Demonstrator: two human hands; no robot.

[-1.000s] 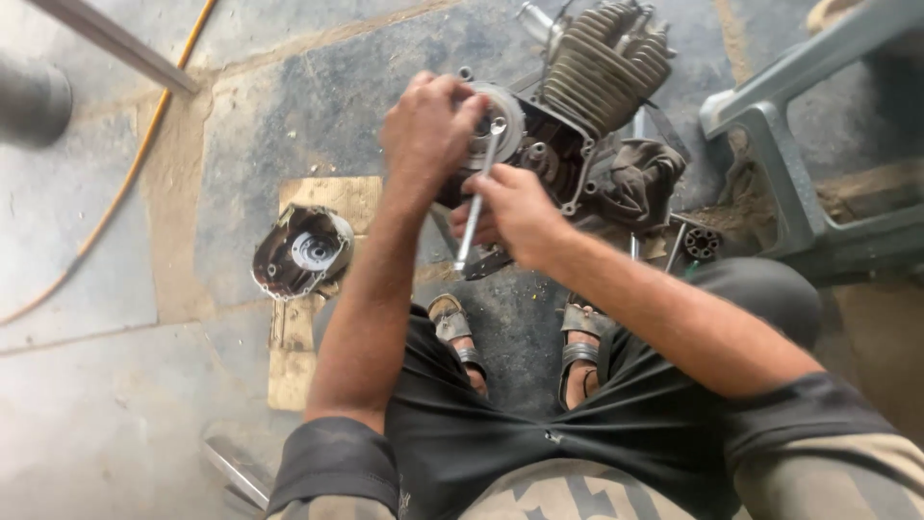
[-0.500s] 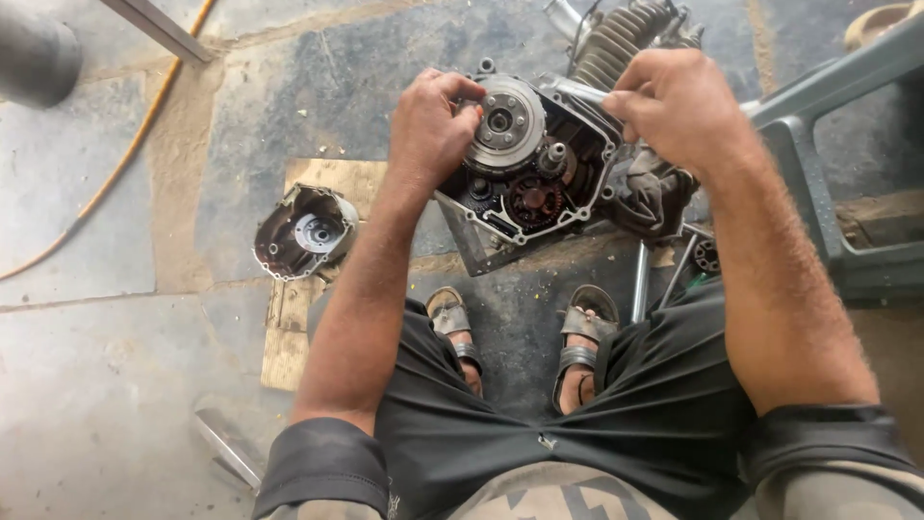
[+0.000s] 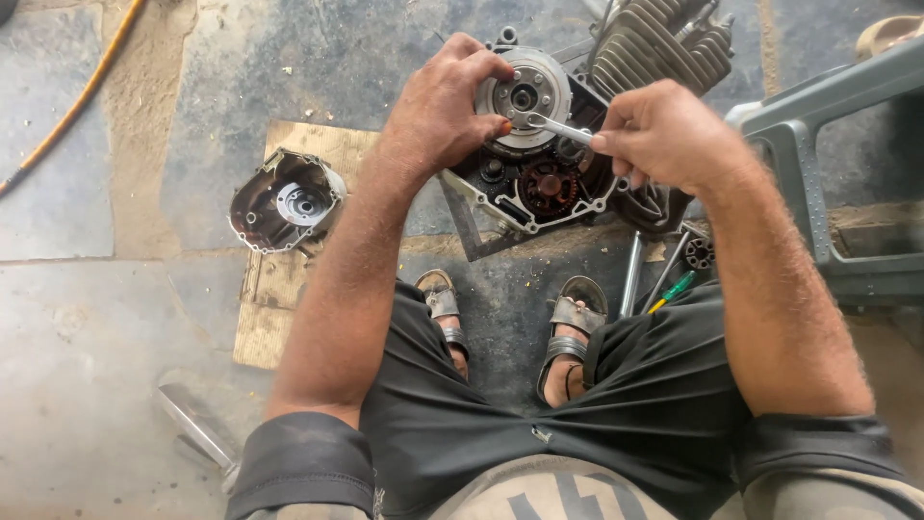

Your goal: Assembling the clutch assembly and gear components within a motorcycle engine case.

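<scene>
So the engine [image 3: 558, 183] sits on the stone floor right in front of the person's sandalled feet [image 3: 510, 327], side cover off, with all the gears showing. The left hand [image 3: 443, 111] is wrapped around the left edge of the round clutch assembly [image 3: 525, 96] at the top of the engine, fingers curled over the rim, which looks to me like bracing it so it can't spin. The right hand [image 3: 664, 130] is pinched shut on a small silver wrench [image 3: 558, 127], whose far end reaches in just beside the clutch hub, so one hand steadies while the other works the tool.

The removed side cover [image 3: 287, 200] lies open side up on a scrap of cardboard [image 3: 279, 289], well to the left of the engine, probably to keep it out of the grit. A green-handled screwdriver [image 3: 671, 292] and a couple of metal rods [image 3: 630, 274] lie just right of the engine, by the right foot and within easy reach. A grey plastic chair [image 3: 828, 154] stands further right, and a yellow hose [image 3: 82, 96] runs far left.
</scene>
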